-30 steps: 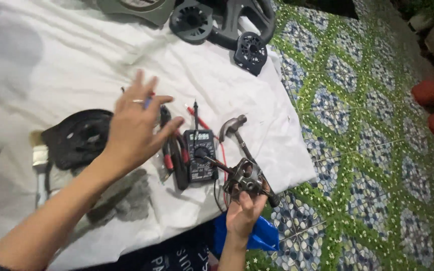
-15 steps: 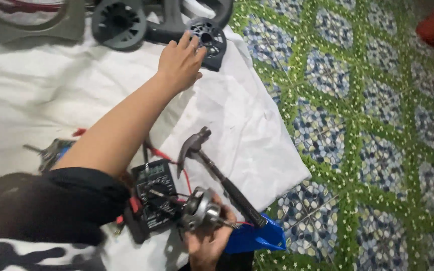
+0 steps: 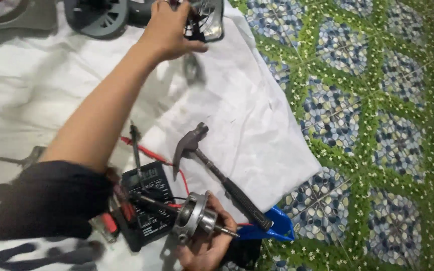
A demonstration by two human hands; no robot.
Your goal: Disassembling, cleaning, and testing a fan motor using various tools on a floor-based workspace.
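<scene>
Since earlier, left hand (image 3: 169,32) has closed on the dark fan part (image 3: 203,22) and lifted it off the cloth (image 3: 257,125); right hand (image 3: 207,246) still grips motor (image 3: 194,218).

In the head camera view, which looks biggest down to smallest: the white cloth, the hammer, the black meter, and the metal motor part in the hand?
1. White cloth, by far the largest.
2. Hammer, long and thin.
3. Black meter and metal motor part held in the right hand: they look close in size, and the meter is partly hidden, so I will not rank them.
</scene>
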